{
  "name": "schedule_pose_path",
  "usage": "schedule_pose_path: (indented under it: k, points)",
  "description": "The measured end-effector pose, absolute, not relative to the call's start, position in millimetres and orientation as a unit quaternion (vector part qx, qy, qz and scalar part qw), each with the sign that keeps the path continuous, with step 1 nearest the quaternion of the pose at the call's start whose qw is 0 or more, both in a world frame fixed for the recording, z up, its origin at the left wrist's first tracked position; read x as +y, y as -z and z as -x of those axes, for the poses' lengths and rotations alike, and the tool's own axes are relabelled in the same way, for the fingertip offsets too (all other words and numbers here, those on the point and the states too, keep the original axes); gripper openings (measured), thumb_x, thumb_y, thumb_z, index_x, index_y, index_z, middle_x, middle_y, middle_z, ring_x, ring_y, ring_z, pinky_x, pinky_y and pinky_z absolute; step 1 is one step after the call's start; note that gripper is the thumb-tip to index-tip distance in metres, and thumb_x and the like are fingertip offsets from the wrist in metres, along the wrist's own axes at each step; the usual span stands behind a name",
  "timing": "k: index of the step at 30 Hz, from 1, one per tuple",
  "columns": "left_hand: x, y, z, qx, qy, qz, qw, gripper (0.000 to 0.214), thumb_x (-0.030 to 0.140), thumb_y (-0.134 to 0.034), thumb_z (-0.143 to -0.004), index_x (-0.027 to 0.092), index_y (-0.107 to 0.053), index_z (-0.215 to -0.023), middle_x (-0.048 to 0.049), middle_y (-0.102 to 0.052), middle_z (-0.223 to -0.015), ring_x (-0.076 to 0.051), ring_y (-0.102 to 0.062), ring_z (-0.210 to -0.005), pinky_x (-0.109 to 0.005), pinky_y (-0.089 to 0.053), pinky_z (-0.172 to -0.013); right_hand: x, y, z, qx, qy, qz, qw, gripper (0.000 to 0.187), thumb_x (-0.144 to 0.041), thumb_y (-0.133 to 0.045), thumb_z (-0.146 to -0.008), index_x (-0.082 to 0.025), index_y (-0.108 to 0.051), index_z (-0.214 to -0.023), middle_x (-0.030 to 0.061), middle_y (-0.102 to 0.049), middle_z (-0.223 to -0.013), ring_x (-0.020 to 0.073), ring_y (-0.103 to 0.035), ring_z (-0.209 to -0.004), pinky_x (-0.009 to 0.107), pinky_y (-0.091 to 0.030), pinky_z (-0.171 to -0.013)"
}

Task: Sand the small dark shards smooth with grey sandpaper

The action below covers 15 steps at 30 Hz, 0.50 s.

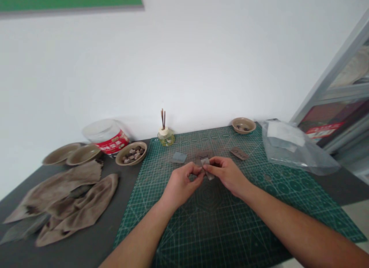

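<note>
One left hand (181,186), one right hand (226,175), together pinching grey strip (208,168) (creased).

A dark table (127,206) holds a green cutting mat (259,229), crumpled brown cloths (66,195), shallow bowls (83,154), a plastic tub (106,135) and a clear bag (294,148).

Your left hand (181,186) and right hand (227,175) have room to pass over the green cutting mat (219,225) on the near side, toward you; the small strip (210,172) pinched between them juts only slightly. Ahead, a gray square (178,157) and a dark tag (238,153) lie flat on the mat. Along the wall, a glass diffuser bottle (165,138) and a tan bowl (243,125) stand in your way. Leftward, a bowl of stones (131,153) sits at the mat's corner, with crumpled cloths (77,202) on the bench (343,189) beyond. Rightward, a plastic bag (296,148) overlaps the far corner.
</note>
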<state>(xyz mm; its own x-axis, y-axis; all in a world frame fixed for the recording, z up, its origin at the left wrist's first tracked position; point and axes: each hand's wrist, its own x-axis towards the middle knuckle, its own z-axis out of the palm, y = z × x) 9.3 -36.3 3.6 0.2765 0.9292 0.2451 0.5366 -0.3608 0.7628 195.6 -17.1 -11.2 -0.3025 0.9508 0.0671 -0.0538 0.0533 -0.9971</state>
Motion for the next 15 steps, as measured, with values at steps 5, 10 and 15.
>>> schedule_pose_path:
  k: [5, 10, 15]
  points:
    - [-36, -5, -11, 0.484, -0.351, -0.743, 0.301, 0.012, 0.028, -0.062, -0.085, 0.018, -0.066, -0.081, -0.0008, -0.071, -0.079, -0.015, -0.064, -0.074, -0.025, -0.048, -0.069, -14, 14, -195, -0.583, -0.553, 0.4, 0.441, 0.022, -0.037, -0.069, -0.08, -0.016, -0.072, -0.087, 0.0034, -0.071, -0.079, 0.0174, -0.062, -0.071, 0.028, -0.046, -0.066]
    - [-33, -6, -11, 0.482, -0.344, -0.743, 0.313, 0.008, 0.026, -0.062, -0.084, 0.019, -0.066, -0.082, -0.0006, -0.071, -0.082, -0.015, -0.065, -0.077, -0.026, -0.049, -0.072, -7, 17, -197, -0.566, -0.477, 0.446, 0.504, 0.023, -0.038, -0.065, -0.082, -0.016, -0.071, -0.09, 0.0044, -0.071, -0.082, 0.0182, -0.062, -0.073, 0.029, -0.046, -0.067]
    - [-28, -5, -7, 0.482, -0.372, -0.71, 0.354, 0.013, 0.03, -0.065, -0.083, 0.019, -0.065, -0.087, -0.0024, -0.071, -0.085, -0.016, -0.066, -0.078, -0.028, -0.052, -0.072, -11, 8, -204, -0.628, -0.417, 0.445, 0.483, 0.017, -0.035, -0.064, -0.084, -0.019, -0.069, -0.086, 0.0014, -0.068, -0.076, 0.0167, -0.06, -0.069, 0.027, -0.045, -0.064]
